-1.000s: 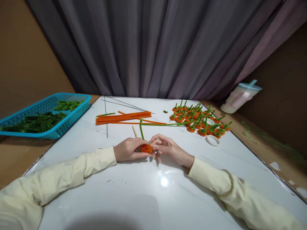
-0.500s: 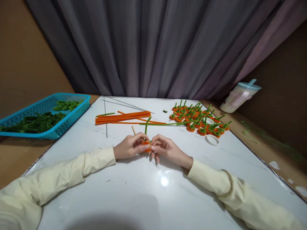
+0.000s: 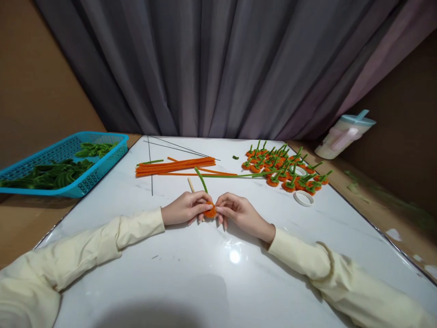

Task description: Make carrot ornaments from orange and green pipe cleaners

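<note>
pinching an orange pipe-cleaner disc [image 3: 210, 213], the left hand [image 3: 187, 208] faced the right hand [image 3: 241, 213], whose grip was closed on the disc's edge.

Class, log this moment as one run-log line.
Left hand: holding orange piece | Right hand: touching its edge | Orange strips: on table | Blue basket: green pieces inside

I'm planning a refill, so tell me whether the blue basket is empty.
Not empty: green pieces lie in the blue basket, seen through its open top.
</note>
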Action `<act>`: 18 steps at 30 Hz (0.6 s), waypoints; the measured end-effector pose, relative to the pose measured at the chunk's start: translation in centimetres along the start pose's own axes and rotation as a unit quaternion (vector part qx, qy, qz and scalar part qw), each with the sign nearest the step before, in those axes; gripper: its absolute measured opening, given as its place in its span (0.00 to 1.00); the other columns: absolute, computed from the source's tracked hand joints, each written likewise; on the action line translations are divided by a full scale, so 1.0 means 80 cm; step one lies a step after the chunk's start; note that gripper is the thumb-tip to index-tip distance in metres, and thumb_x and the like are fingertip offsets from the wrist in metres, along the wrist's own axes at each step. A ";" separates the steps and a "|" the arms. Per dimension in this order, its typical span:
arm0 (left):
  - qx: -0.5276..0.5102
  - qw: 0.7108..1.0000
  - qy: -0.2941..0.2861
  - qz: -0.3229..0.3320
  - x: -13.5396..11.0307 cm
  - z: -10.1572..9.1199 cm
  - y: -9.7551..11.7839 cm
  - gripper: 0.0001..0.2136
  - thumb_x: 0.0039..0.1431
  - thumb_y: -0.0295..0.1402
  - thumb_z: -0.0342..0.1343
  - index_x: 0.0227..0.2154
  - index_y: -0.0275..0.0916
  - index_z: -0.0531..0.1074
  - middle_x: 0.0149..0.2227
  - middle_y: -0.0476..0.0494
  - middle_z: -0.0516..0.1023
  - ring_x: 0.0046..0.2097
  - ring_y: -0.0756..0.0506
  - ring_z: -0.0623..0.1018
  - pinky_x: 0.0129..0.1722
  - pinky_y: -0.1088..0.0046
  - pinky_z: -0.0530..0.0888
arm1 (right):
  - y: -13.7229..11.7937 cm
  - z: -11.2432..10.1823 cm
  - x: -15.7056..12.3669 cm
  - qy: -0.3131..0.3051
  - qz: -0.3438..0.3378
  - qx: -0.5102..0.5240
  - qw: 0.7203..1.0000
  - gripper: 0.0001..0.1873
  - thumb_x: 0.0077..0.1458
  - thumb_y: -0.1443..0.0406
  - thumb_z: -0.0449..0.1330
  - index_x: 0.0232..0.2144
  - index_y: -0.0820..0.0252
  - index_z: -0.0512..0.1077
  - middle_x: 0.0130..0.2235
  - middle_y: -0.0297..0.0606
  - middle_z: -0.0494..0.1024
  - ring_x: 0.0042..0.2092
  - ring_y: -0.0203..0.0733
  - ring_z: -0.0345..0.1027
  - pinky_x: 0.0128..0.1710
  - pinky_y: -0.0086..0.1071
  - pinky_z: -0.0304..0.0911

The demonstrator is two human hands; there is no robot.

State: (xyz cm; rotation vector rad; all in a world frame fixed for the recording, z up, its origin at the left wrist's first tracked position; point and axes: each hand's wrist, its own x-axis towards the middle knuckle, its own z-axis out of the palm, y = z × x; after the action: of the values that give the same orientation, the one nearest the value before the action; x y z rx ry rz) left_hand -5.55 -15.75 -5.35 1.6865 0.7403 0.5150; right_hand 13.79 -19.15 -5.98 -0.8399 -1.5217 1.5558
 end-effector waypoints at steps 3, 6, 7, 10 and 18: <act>0.012 1.000 0.011 -0.007 -0.002 0.003 0.002 0.12 0.58 0.41 0.50 0.32 0.35 0.64 0.18 0.53 0.69 0.12 0.57 0.62 0.11 0.84 0.59 | 0.002 0.000 0.000 0.000 0.001 -0.007 1.000 0.14 0.52 0.57 0.60 0.31 0.62 0.64 0.22 0.32 0.70 0.22 0.32 0.65 0.19 0.26 0.64; 0.017 1.000 0.020 -0.003 -0.003 0.006 0.004 0.11 0.58 0.40 0.49 0.33 0.35 0.64 0.18 0.54 0.69 0.12 0.57 0.62 0.11 0.83 0.59 | 0.003 0.000 0.001 -0.001 0.002 -0.016 1.000 0.14 0.52 0.57 0.60 0.30 0.62 0.65 0.22 0.32 0.70 0.22 0.32 0.65 0.19 0.26 0.63; 0.019 1.000 0.022 0.001 -0.003 0.007 0.005 0.10 0.59 0.39 0.49 0.33 0.35 0.64 0.18 0.54 0.69 0.12 0.57 0.62 0.11 0.83 0.59 | 0.003 0.000 0.001 -0.001 0.003 -0.018 1.000 0.14 0.52 0.57 0.60 0.30 0.62 0.65 0.22 0.32 0.70 0.22 0.32 0.65 0.19 0.26 0.63; 0.041 0.998 0.030 0.023 -0.004 0.009 0.007 0.08 0.59 0.36 0.47 0.32 0.35 0.64 0.19 0.53 0.69 0.15 0.56 0.65 0.12 0.84 0.60 | 0.003 0.000 0.001 0.002 0.008 -0.022 1.000 0.14 0.52 0.56 0.60 0.30 0.62 0.65 0.22 0.32 0.70 0.22 0.32 0.65 0.19 0.26 0.62; 0.148 0.983 0.052 0.094 -0.008 0.013 0.005 0.05 0.60 0.31 0.44 0.34 0.36 0.63 0.22 0.52 0.70 0.22 0.54 0.71 0.24 0.80 0.70 | 0.002 0.003 -0.001 0.021 0.007 -0.050 0.999 0.13 0.53 0.57 0.58 0.29 0.62 0.65 0.19 0.31 0.69 0.21 0.32 0.63 0.20 0.26 0.60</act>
State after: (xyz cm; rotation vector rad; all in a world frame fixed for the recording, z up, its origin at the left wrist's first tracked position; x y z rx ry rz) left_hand -5.23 -16.95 -5.20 2.0324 0.7655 0.6523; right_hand 13.57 -19.32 -6.16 -0.9345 -1.5767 1.4732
